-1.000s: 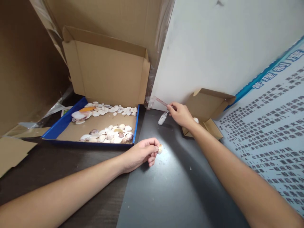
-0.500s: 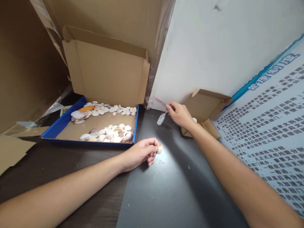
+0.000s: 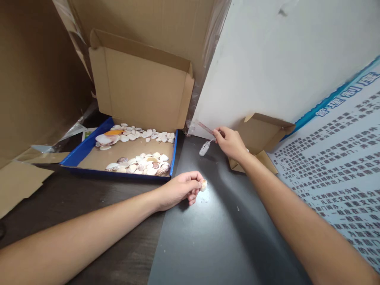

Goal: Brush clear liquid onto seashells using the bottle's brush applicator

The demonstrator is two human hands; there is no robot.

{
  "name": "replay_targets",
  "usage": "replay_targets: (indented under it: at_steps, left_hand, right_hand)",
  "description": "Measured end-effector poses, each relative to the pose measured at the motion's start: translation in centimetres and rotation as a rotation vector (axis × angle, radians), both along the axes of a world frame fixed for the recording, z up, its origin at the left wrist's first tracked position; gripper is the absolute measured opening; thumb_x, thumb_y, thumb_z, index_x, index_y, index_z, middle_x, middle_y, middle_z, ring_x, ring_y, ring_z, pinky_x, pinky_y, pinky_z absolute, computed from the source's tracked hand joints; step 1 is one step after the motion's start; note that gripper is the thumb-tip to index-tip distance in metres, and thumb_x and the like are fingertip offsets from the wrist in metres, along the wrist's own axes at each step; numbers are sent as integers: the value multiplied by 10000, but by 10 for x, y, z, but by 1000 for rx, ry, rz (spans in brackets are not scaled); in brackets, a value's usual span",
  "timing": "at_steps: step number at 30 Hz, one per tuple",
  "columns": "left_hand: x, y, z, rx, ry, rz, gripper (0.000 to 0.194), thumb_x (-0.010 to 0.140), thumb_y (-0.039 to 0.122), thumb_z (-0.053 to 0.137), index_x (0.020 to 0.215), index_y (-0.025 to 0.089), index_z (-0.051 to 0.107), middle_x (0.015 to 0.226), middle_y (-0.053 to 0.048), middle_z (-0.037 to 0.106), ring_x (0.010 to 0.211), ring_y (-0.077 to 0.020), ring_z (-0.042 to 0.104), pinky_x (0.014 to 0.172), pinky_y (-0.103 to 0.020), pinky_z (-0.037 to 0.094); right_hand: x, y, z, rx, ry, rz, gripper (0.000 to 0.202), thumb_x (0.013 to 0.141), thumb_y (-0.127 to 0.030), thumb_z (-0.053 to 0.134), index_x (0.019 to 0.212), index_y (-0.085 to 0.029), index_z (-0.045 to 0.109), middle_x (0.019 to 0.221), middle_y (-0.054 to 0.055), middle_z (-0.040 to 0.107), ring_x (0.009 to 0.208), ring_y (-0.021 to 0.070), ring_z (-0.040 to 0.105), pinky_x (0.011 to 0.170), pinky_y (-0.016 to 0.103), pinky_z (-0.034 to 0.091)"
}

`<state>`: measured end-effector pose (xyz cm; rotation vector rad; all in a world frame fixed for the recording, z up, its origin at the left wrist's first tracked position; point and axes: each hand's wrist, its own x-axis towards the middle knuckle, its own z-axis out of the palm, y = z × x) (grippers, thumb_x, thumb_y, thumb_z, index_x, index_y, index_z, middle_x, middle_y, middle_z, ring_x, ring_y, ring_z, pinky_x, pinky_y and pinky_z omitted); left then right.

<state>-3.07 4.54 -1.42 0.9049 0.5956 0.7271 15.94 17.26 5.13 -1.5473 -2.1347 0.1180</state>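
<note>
Between thumb and fingers, my left hand (image 3: 182,190) pinches a small pale shell (image 3: 203,185) above the dark grey board. My right hand (image 3: 230,141) is closed on the end of a thin, translucent brownish strip (image 3: 205,127), which points up and left. Just below that strip, a small whitish item with a thin stem (image 3: 204,148) is near my right fingers; whether they touch it I cannot tell. Left of my hands, a blue-sided box (image 3: 73,156) with a raised cardboard lid holds many shells (image 3: 148,164) in two groups, front and back.
A small open cardboard box (image 3: 263,132) stands behind my right forearm. Cardboard panels (image 3: 148,23) rise at the back and left, with flat cardboard pieces (image 3: 22,184) at the left edge. A white wall (image 3: 267,59) and a printed sheet (image 3: 341,166) are on the right.
The view has shifted slightly, so most things appear a little further right. Both hands keep their holds, with almost no movement relative to the boxes.
</note>
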Motion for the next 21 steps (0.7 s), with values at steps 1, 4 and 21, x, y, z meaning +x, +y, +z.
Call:
replay_targets:
  at_steps: [1,4,21]
  left_hand:
    - [0,0,0,0,-1,1,118,774,226,601,752,182,493,605,70,455,448,-46,370,473,-219,366]
    - [0,0,1,-2,-1,-1,118,776,223,598,751,183,489,611,69,455,448,-45,371,476,-220,364]
    - [0,0,-1,-3,-2,9,104,787,219,594,761,182,501,583,69,448,450,-50,369,473,-209,377]
  right_hand:
    - [0,0,1,-1,7,0,281,940,-364,473,799,-194,648,712,34,689,626,180,559,597,270,326]
    - [0,-1,2,-10,40,-2,271,933,-357,486,786,-195,646,684,27,683,627,180,559,604,272,333]
    - [26,-55,12,-136,542,66,328,926,-494,512,869,-188,613,637,-5,602,510,112,532,494,222,425]
